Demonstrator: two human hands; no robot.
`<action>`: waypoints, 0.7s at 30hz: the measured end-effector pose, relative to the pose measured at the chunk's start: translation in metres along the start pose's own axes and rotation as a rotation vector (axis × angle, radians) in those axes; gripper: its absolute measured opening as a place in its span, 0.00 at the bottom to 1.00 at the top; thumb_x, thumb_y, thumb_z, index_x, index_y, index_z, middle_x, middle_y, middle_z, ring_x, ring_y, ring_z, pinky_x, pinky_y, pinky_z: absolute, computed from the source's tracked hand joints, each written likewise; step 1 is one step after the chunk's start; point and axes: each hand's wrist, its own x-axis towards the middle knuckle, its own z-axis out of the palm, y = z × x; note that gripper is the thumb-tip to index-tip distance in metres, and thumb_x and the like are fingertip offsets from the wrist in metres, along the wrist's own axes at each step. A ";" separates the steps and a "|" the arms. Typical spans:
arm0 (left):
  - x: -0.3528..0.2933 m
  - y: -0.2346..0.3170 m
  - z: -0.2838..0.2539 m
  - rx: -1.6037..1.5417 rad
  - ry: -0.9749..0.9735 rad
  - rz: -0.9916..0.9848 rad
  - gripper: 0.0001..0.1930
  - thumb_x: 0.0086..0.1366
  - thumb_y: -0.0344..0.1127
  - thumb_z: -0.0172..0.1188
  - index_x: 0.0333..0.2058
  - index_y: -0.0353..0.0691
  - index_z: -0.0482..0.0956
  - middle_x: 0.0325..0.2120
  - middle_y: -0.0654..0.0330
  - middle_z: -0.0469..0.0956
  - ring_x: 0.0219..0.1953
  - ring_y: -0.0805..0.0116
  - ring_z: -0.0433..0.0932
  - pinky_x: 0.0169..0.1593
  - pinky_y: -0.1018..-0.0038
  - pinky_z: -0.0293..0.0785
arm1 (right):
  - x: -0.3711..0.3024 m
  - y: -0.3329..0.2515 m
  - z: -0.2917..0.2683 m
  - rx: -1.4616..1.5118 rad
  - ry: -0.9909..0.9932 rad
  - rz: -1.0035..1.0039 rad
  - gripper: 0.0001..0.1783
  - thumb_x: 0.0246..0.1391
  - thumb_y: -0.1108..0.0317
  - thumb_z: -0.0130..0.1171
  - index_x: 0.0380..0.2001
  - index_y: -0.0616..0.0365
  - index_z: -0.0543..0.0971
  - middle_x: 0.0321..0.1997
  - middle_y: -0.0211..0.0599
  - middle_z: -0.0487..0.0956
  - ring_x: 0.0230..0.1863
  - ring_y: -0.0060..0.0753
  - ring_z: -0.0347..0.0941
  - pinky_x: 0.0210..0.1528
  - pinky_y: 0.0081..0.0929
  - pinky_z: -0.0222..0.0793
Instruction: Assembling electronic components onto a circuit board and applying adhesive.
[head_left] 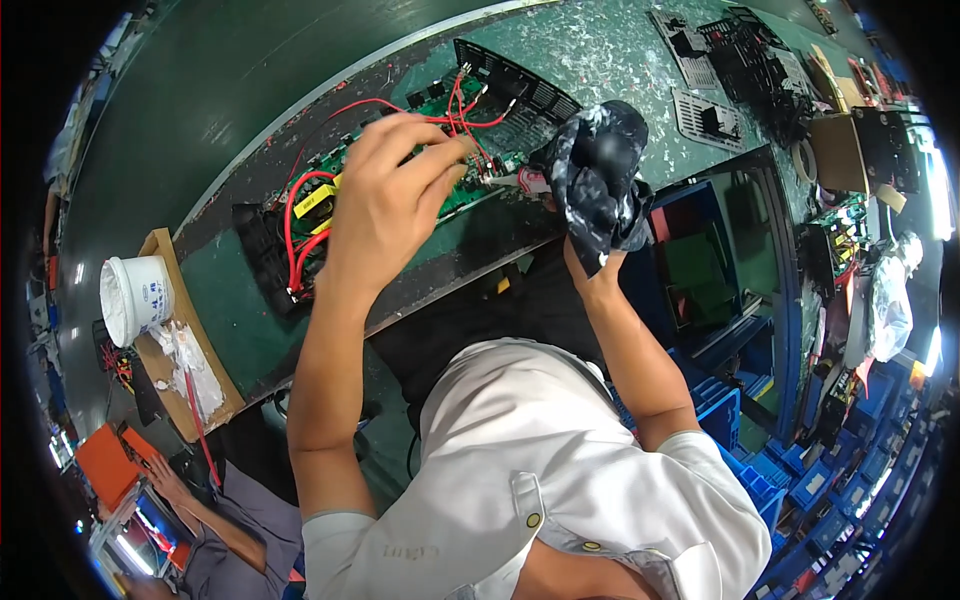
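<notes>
My left hand (395, 185) is over a long green circuit board (455, 200), fingers bent and apart, the tips close to thin red wires (463, 118). Whether they touch a wire cannot be made out. My right hand is hidden by a glossy black covering (603, 165), smeared with white; only the wrist shows below it. From its left side sticks a glue tube (533, 181) with red markings, its pale pointed nozzle aimed at the board. Yellow-wrapped parts (316, 202) and thick red cables (290, 235) sit at the board's left end, beside a black housing part (268, 250).
A black vented panel (520, 85) stands behind the board. At the left are a white bucket (135, 300) and a cardboard tray (215, 365) with white paste. More black housings (745, 60) lie far right, blue bins (815, 480) lower right. Another person's hand (170, 482) is lower left.
</notes>
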 end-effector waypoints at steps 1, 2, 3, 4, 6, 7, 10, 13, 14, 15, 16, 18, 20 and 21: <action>0.003 0.007 -0.010 0.036 0.038 0.018 0.14 0.52 0.27 0.68 0.40 0.42 0.83 0.37 0.59 0.78 0.44 0.58 0.76 0.49 0.64 0.72 | 0.000 0.003 -0.001 0.053 0.005 0.036 0.13 0.56 0.79 0.58 0.45 0.65 0.77 0.38 0.39 0.79 0.39 0.30 0.76 0.41 0.25 0.73; 0.005 0.014 -0.022 0.075 0.058 -0.033 0.15 0.53 0.28 0.69 0.42 0.42 0.83 0.41 0.58 0.78 0.47 0.57 0.76 0.52 0.65 0.71 | 0.000 0.006 -0.003 0.106 0.010 0.071 0.15 0.55 0.78 0.60 0.47 0.65 0.77 0.41 0.40 0.79 0.41 0.31 0.76 0.44 0.26 0.73; 0.001 0.017 -0.036 0.060 0.130 -0.134 0.17 0.54 0.28 0.69 0.44 0.41 0.82 0.43 0.58 0.78 0.49 0.58 0.75 0.53 0.66 0.71 | 0.007 -0.011 -0.002 0.066 0.012 -0.048 0.18 0.55 0.78 0.60 0.50 0.65 0.77 0.47 0.42 0.78 0.46 0.31 0.75 0.49 0.27 0.71; -0.003 0.017 -0.049 0.038 0.203 -0.229 0.18 0.55 0.29 0.69 0.46 0.41 0.82 0.45 0.58 0.78 0.50 0.59 0.75 0.54 0.67 0.70 | 0.007 -0.017 -0.004 0.087 -0.031 0.013 0.19 0.55 0.78 0.60 0.51 0.64 0.76 0.48 0.41 0.78 0.46 0.31 0.75 0.51 0.27 0.70; -0.013 0.010 -0.070 0.160 0.265 -0.367 0.23 0.56 0.29 0.69 0.52 0.40 0.78 0.50 0.57 0.77 0.53 0.61 0.74 0.56 0.67 0.68 | 0.003 0.018 -0.010 0.192 0.013 0.089 0.20 0.57 0.78 0.57 0.53 0.64 0.74 0.49 0.39 0.78 0.45 0.31 0.75 0.52 0.27 0.70; -0.029 -0.001 -0.080 0.108 0.275 -0.511 0.28 0.59 0.29 0.68 0.59 0.40 0.72 0.53 0.55 0.75 0.54 0.62 0.74 0.58 0.67 0.67 | 0.001 0.018 -0.014 0.268 -0.023 0.199 0.19 0.58 0.78 0.55 0.54 0.64 0.74 0.48 0.37 0.78 0.44 0.30 0.76 0.50 0.28 0.71; -0.085 -0.031 -0.106 -0.010 0.247 -0.835 0.35 0.64 0.33 0.64 0.67 0.41 0.58 0.58 0.47 0.69 0.54 0.62 0.73 0.58 0.65 0.70 | 0.035 -0.011 -0.030 0.220 -0.229 0.193 0.19 0.58 0.79 0.54 0.53 0.63 0.75 0.44 0.35 0.79 0.40 0.30 0.77 0.40 0.33 0.74; -0.094 -0.027 -0.103 -0.057 0.037 -0.922 0.37 0.66 0.37 0.63 0.69 0.39 0.53 0.59 0.47 0.67 0.54 0.63 0.73 0.58 0.69 0.69 | 0.104 -0.011 -0.054 0.435 -0.015 0.451 0.08 0.52 0.74 0.59 0.37 0.59 0.80 0.31 0.39 0.81 0.31 0.37 0.79 0.34 0.32 0.73; -0.112 -0.041 -0.099 0.067 0.064 -0.757 0.39 0.66 0.38 0.64 0.68 0.36 0.52 0.58 0.48 0.68 0.54 0.64 0.72 0.57 0.71 0.69 | 0.134 -0.005 -0.066 0.156 -0.025 0.431 0.05 0.55 0.70 0.59 0.32 0.60 0.81 0.30 0.37 0.81 0.30 0.33 0.77 0.31 0.32 0.69; -0.106 -0.038 -0.101 -0.096 0.081 -0.881 0.39 0.65 0.39 0.65 0.68 0.34 0.52 0.58 0.47 0.68 0.55 0.63 0.72 0.58 0.70 0.67 | 0.170 0.013 -0.093 -0.408 -0.285 0.077 0.12 0.61 0.65 0.56 0.28 0.62 0.81 0.28 0.31 0.79 0.27 0.24 0.72 0.30 0.30 0.66; -0.098 -0.032 -0.099 -0.263 0.108 -0.996 0.40 0.64 0.39 0.65 0.67 0.33 0.52 0.58 0.47 0.68 0.56 0.62 0.71 0.60 0.70 0.66 | 0.201 0.014 -0.100 -0.248 -0.283 0.164 0.15 0.61 0.62 0.57 0.26 0.62 0.81 0.28 0.31 0.78 0.27 0.25 0.70 0.34 0.28 0.66; -0.099 -0.033 -0.097 -0.122 0.097 -0.941 0.45 0.60 0.44 0.69 0.66 0.29 0.53 0.60 0.42 0.67 0.62 0.57 0.67 0.64 0.68 0.61 | 0.239 0.020 -0.103 -0.376 -0.362 0.128 0.16 0.60 0.59 0.59 0.38 0.63 0.79 0.31 0.29 0.78 0.30 0.24 0.70 0.37 0.23 0.65; -0.112 -0.051 -0.099 -0.121 0.080 -0.986 0.44 0.59 0.54 0.66 0.64 0.29 0.60 0.60 0.38 0.67 0.63 0.51 0.68 0.63 0.66 0.63 | 0.274 0.019 -0.104 -0.471 -0.666 0.185 0.15 0.61 0.60 0.59 0.41 0.63 0.76 0.32 0.25 0.77 0.30 0.19 0.68 0.33 0.21 0.63; -0.113 -0.057 -0.096 -0.258 0.100 -1.012 0.40 0.60 0.54 0.65 0.60 0.28 0.65 0.56 0.39 0.72 0.59 0.51 0.72 0.60 0.65 0.67 | 0.275 0.025 -0.096 -0.411 -0.687 0.190 0.15 0.60 0.61 0.59 0.40 0.64 0.76 0.32 0.24 0.77 0.30 0.18 0.67 0.32 0.20 0.62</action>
